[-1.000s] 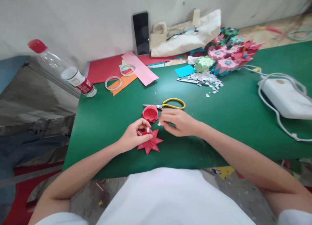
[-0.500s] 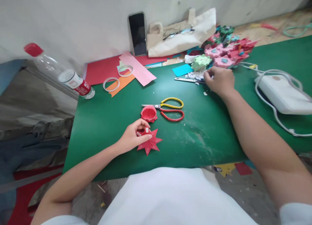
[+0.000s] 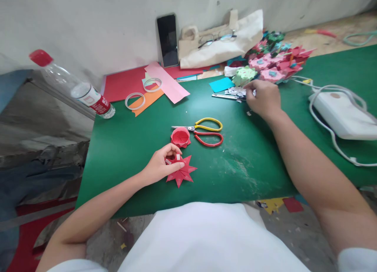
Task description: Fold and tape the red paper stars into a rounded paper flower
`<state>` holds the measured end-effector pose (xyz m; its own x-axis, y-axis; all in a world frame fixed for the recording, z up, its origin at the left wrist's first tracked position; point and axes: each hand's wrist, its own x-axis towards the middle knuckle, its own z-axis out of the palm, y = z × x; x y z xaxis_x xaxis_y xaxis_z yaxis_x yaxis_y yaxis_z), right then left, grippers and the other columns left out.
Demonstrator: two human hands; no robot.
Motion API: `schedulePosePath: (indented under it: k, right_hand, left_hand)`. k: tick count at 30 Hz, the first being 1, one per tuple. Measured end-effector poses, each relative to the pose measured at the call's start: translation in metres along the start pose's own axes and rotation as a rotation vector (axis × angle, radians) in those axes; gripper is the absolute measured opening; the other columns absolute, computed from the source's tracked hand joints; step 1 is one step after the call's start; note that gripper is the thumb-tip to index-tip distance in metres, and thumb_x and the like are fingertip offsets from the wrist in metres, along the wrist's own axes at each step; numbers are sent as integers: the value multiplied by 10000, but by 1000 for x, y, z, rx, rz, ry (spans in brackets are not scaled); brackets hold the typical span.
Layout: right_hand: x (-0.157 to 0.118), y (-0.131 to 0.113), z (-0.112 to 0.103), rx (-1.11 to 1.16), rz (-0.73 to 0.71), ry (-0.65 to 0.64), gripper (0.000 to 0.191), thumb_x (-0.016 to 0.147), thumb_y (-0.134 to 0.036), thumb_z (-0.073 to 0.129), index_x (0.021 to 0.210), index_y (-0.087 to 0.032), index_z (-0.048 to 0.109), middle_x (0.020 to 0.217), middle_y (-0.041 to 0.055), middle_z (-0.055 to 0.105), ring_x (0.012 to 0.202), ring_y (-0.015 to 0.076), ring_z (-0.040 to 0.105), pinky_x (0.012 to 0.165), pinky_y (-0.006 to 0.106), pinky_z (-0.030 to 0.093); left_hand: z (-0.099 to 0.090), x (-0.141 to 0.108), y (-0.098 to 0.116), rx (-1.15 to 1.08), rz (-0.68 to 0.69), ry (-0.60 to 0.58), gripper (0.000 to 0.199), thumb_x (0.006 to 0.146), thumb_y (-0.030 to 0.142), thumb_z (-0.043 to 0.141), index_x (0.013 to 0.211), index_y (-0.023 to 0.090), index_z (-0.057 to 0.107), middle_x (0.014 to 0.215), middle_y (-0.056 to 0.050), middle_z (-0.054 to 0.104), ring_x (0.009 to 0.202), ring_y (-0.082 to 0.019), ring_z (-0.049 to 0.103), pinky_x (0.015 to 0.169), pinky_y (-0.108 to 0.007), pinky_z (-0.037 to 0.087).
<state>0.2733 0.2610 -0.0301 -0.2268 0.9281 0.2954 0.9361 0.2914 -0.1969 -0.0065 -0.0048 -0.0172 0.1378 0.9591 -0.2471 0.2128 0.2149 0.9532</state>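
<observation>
My left hand [image 3: 163,165] pinches a red paper star [image 3: 185,172] with folded points, thumb on top. Small white tape pieces show on the star near my fingertips. Just beyond it sits a red paper cup shape [image 3: 180,137], with scissors [image 3: 193,128] with yellow and red handles lying beside it. My right hand [image 3: 263,98] is at the back right with its fingers closed together, by the white paper scraps [image 3: 235,91] and a slim metal cutter [image 3: 225,96]. What its fingertips hold, if anything, is too small to make out.
Two tape rolls [image 3: 135,101] and coloured paper [image 3: 167,83] lie at back left near a bottle [image 3: 97,103]. A phone [image 3: 167,40] and cloth bag [image 3: 220,52] lean on the wall. Paper flowers [image 3: 272,66] stand behind my right hand; a white corded device [image 3: 343,113] is right.
My right hand has shifted slightly left over the scraps. My left hand keeps its hold on the star, and the things on the table stay in place.
</observation>
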Motion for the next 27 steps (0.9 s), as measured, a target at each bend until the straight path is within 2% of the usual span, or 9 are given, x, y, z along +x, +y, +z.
schedulePosePath:
  k: [5, 10, 15, 17, 18, 22, 25, 27]
  right_hand:
    - [-4, -11, 3, 58, -122, 5, 253, 863, -127, 413, 957, -119, 647, 1049, 175, 671, 972, 223, 550, 818, 311, 368]
    - [-16, -32, -4, 137, -313, 6, 156, 808, -139, 404, 709, -177, 519, 827, 143, 629, 806, 222, 494, 750, 338, 357]
    - [-61, -84, -16, 291, -604, -11, 176, 842, -182, 396, 669, -214, 409, 691, 46, 547, 703, 176, 457, 730, 309, 386]
    - [-85, -108, -19, 514, -843, 22, 181, 884, -192, 409, 704, -212, 422, 664, 27, 538, 667, 163, 439, 694, 306, 375]
    - [-96, -119, -20, 592, -907, 29, 181, 902, -210, 440, 722, -210, 434, 658, 16, 537, 655, 154, 435, 682, 299, 369]
    - [-127, -145, -22, 721, -968, -120, 145, 948, -267, 463, 835, -189, 508, 762, 31, 581, 717, 144, 473, 709, 284, 380]
    - [-133, -148, -19, 788, -984, -249, 177, 950, -282, 462, 823, -177, 527, 740, 30, 563, 706, 139, 471, 686, 273, 373]
    - [-132, -146, -16, 826, -1006, -287, 194, 946, -250, 450, 778, -175, 515, 698, 22, 532, 680, 135, 453, 658, 265, 359]
  left_hand:
    - [0, 0, 0, 16, -6, -3, 262, 764, 274, 693, 915, 175, 502, 757, 38, 551, 646, -74, 475, 600, -193, 347]
    - [0, 0, 0, 16, -5, -9, 270, 762, 287, 700, 917, 174, 509, 756, 40, 559, 627, -67, 472, 593, -188, 353]
    - [1, 0, 2, -3, -5, -14, 298, 746, 300, 722, 916, 176, 511, 732, 43, 583, 629, -67, 505, 601, -182, 372]
    - [1, 0, 1, -11, -11, -13, 317, 734, 299, 736, 917, 177, 508, 733, 40, 597, 639, -71, 530, 598, -179, 374]
    - [1, 0, 1, -15, -15, -15, 325, 729, 298, 741, 919, 177, 506, 736, 39, 604, 643, -72, 541, 596, -177, 375]
    - [1, 1, 1, -31, 2, -51, 312, 730, 266, 736, 930, 183, 511, 765, 39, 633, 649, -73, 572, 601, -175, 385]
    - [1, 1, 0, -9, 9, -81, 296, 732, 241, 727, 936, 184, 520, 784, 35, 663, 653, -77, 585, 618, -181, 402]
    - [1, 1, 0, 19, -1, -68, 304, 722, 253, 736, 929, 182, 525, 790, 32, 671, 649, -80, 580, 625, -188, 410]
